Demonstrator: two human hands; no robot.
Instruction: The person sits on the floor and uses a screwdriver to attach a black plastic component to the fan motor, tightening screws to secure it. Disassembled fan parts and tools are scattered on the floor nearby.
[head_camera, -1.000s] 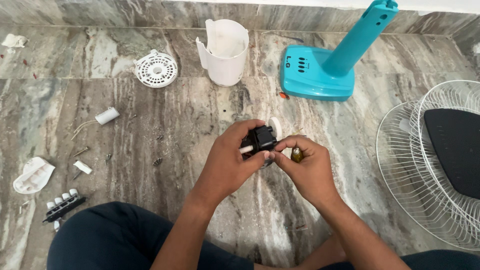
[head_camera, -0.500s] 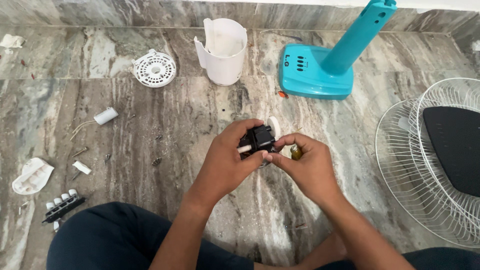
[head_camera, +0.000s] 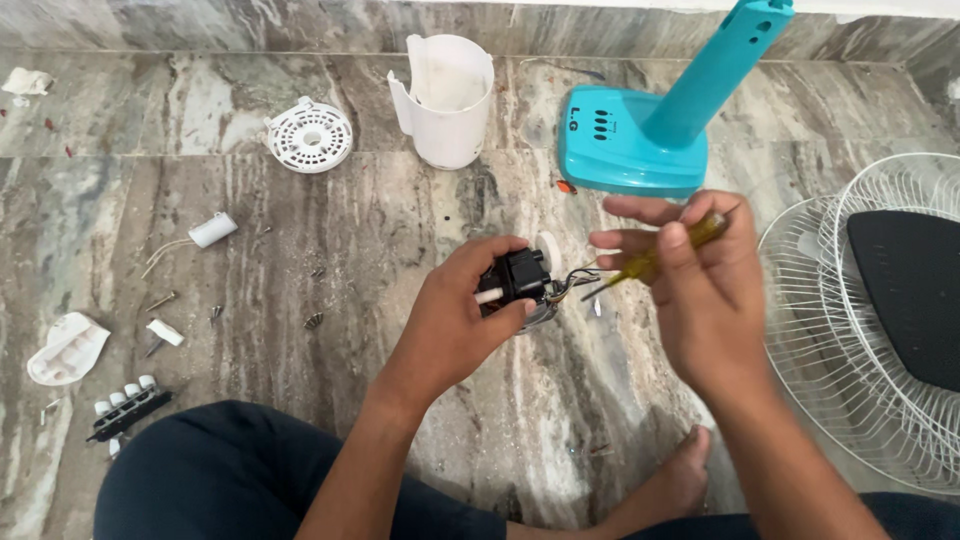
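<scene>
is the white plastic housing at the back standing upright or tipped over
Upright. The white housing stands on its base on the floor, open end up.

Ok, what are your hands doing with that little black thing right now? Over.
Left hand grips small black motor part, wires trailing. Right hand holds yellow-handled screwdriver, tip near the wires. Nothing between them.

On the marble floor (head_camera: 300, 230) I see a turquoise plastic fan base (head_camera: 630, 150) with its slanted column, a white plastic housing (head_camera: 447, 98), a round white vented cover (head_camera: 310, 135), white wire fan guards (head_camera: 850, 300), a small white capacitor (head_camera: 212, 230), possibly loose screws (head_camera: 314, 320), and a black push-button switch strip (head_camera: 127, 408).
</scene>
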